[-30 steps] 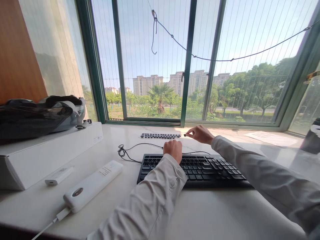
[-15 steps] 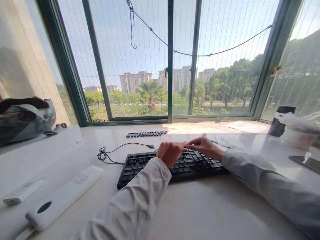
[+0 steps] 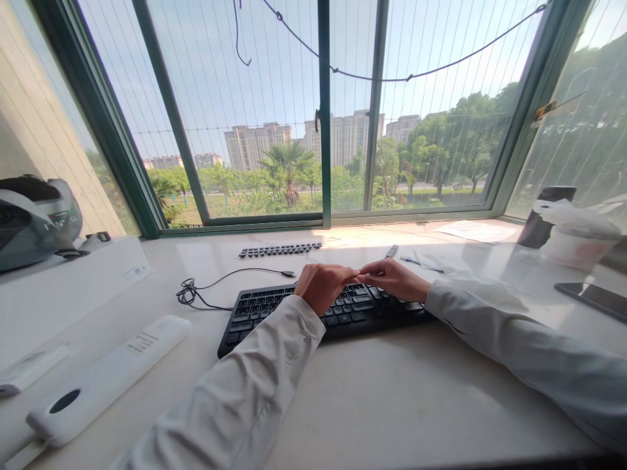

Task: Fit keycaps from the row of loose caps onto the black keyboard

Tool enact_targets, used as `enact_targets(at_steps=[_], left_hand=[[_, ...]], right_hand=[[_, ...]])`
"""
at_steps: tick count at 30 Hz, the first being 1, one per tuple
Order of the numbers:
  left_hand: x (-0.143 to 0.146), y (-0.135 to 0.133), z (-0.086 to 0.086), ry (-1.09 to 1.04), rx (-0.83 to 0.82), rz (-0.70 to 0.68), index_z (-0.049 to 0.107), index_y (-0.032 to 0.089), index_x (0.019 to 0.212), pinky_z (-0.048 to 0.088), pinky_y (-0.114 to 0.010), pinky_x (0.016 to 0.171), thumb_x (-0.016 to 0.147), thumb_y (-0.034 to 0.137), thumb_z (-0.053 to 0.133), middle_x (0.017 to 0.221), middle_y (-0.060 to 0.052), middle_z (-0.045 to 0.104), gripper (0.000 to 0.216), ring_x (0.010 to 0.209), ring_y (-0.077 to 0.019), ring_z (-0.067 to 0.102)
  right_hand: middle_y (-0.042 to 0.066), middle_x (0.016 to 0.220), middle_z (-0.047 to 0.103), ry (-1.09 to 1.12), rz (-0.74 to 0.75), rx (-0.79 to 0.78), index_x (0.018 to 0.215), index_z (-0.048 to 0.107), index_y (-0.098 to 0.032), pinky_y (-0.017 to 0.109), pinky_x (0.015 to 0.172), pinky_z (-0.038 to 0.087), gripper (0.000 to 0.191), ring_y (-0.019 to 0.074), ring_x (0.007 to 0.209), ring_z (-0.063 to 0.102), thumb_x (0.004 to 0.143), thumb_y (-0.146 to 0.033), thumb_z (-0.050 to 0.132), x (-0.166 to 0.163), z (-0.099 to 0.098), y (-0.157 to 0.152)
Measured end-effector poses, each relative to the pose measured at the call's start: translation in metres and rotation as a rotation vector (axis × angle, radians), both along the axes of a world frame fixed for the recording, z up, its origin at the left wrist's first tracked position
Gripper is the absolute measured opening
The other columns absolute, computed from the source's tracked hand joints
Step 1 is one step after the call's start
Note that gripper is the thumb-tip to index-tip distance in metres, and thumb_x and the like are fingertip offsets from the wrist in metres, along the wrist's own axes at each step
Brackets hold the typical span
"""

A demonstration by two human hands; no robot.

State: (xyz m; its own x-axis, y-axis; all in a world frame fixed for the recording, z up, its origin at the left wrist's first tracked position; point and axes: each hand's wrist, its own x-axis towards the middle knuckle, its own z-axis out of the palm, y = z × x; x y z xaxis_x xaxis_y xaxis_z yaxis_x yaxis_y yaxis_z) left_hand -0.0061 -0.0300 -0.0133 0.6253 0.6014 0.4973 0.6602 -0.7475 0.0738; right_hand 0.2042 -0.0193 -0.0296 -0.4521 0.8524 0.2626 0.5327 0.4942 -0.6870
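Note:
A black keyboard (image 3: 337,320) lies on the white surface, several keycaps gone from its upper left part. My left hand (image 3: 321,286) is over its middle, fingers closed and their tips meeting those of my right hand. From the right, my right hand (image 3: 392,278) pinches thumb and forefinger together at the same spot above the upper keys. Whatever is between the fingertips is too small to make out. Behind the keyboard, loose black keycaps (image 3: 279,250) stand in rows. The keyboard's cable (image 3: 189,292) is coiled at its left, with a USB plug (image 3: 288,274) behind it.
A small grey tool (image 3: 391,251) and a thin blue tool (image 3: 411,260) lie behind my right hand. At left are a white power strip (image 3: 112,378), a white box (image 3: 73,287) and a helmet (image 3: 44,215). On the right are a phone (image 3: 592,300), a tub (image 3: 578,245) and a dark bottle (image 3: 543,219).
The view has shifted slightly, so everything sits a little higher and further left. Both hands stay together over the keyboard, fingertips still meeting.

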Motion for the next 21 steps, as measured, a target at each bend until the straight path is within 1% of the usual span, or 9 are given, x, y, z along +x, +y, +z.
enact_targets(at_steps=[4,9,11,15,21], left_hand=[[-0.001,0.0,0.0,-0.019,0.003,-0.022,0.068,0.034,0.105,0.043,-0.02,0.074,0.093,0.043,0.041,0.101,0.003,0.071,0.031,0.091,-0.0136,0.064],[-0.002,0.004,-0.002,0.042,0.023,-0.032,0.072,0.033,0.097,0.044,-0.023,0.071,0.091,0.043,0.044,0.09,-0.001,0.072,0.03,0.086,-0.0171,0.064],[-0.002,0.007,-0.003,0.062,0.031,-0.033,0.072,0.033,0.097,0.043,-0.023,0.068,0.09,0.041,0.046,0.087,-0.002,0.072,0.028,0.084,-0.0179,0.065],[-0.002,0.012,-0.007,0.09,0.039,-0.017,0.072,0.033,0.095,0.043,-0.025,0.064,0.089,0.036,0.049,0.083,-0.002,0.072,0.024,0.079,-0.0194,0.066],[-0.003,0.013,-0.011,0.119,0.028,-0.011,0.071,0.034,0.097,0.045,-0.027,0.065,0.088,0.037,0.05,0.084,-0.002,0.073,0.023,0.079,-0.0209,0.067]], right_hand=[[0.002,0.072,0.061,-0.009,-0.026,-0.017,0.094,0.071,-0.013,0.024,0.056,0.03,0.054,0.0121,0.064,0.047,0.075,-0.061,0.055,0.003,0.001,0.001],[-0.002,0.059,0.05,-0.085,-0.089,-0.015,0.093,0.072,-0.015,0.023,0.051,0.023,0.053,0.0086,0.055,0.036,0.072,-0.061,0.058,0.004,-0.004,0.003],[-0.002,0.059,0.051,-0.104,-0.116,0.005,0.092,0.073,-0.015,0.023,0.051,0.025,0.052,0.009,0.055,0.038,0.071,-0.061,0.059,0.003,-0.006,0.004],[0.0,0.063,0.058,-0.119,-0.148,0.05,0.091,0.074,-0.016,0.023,0.054,0.032,0.052,0.0119,0.06,0.046,0.07,-0.061,0.059,0.003,-0.009,0.005],[0.001,0.061,0.062,-0.143,-0.16,0.066,0.089,0.076,-0.017,0.024,0.055,0.036,0.047,0.013,0.059,0.05,0.071,-0.058,0.06,0.002,-0.013,0.006]])
